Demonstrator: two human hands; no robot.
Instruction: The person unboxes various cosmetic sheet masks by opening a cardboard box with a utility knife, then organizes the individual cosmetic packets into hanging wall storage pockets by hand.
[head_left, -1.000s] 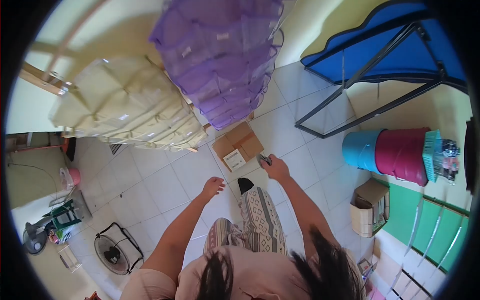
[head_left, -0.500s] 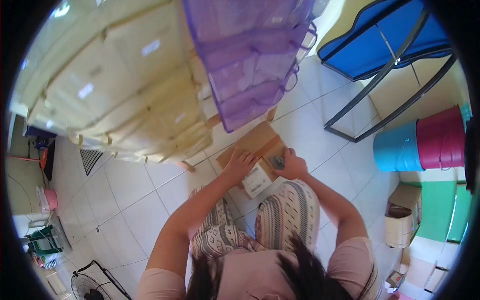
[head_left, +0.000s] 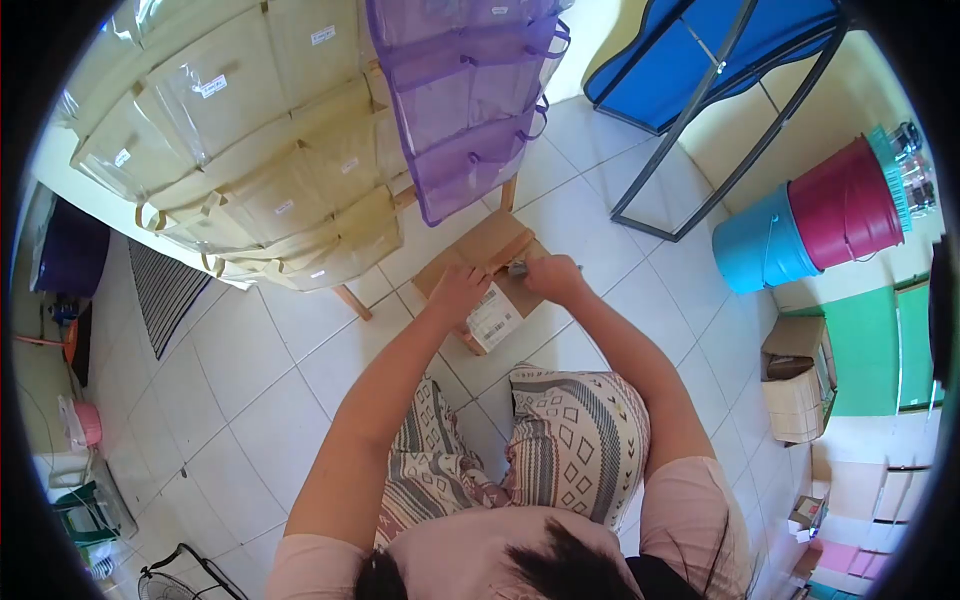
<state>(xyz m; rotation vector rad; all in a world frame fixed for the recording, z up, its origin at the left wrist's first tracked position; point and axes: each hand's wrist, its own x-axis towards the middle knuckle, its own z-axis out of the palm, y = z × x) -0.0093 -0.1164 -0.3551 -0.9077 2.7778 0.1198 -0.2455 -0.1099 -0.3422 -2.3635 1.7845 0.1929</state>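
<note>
A brown cardboard box (head_left: 478,252) with a white shipping label (head_left: 494,315) lies on the tiled floor in front of my knees. My left hand (head_left: 457,292) rests flat on the box's top, near the label. My right hand (head_left: 552,274) is closed around a small dark tool (head_left: 518,269), its tip against the taped seam of the box. What kind of tool it is I cannot tell. My patterned trousers fill the lower middle of the view.
Beige (head_left: 250,150) and purple (head_left: 465,110) hanging fabric organisers on a wooden frame stand just behind the box. A blue folding table (head_left: 700,60) leans at the upper right. Blue (head_left: 760,250) and red (head_left: 850,205) buckets and an open carton (head_left: 795,390) sit to the right.
I have gone from standing to crouching over the box. My left hand came down onto the box top, and my right hand brought the small tool to the seam.
</note>
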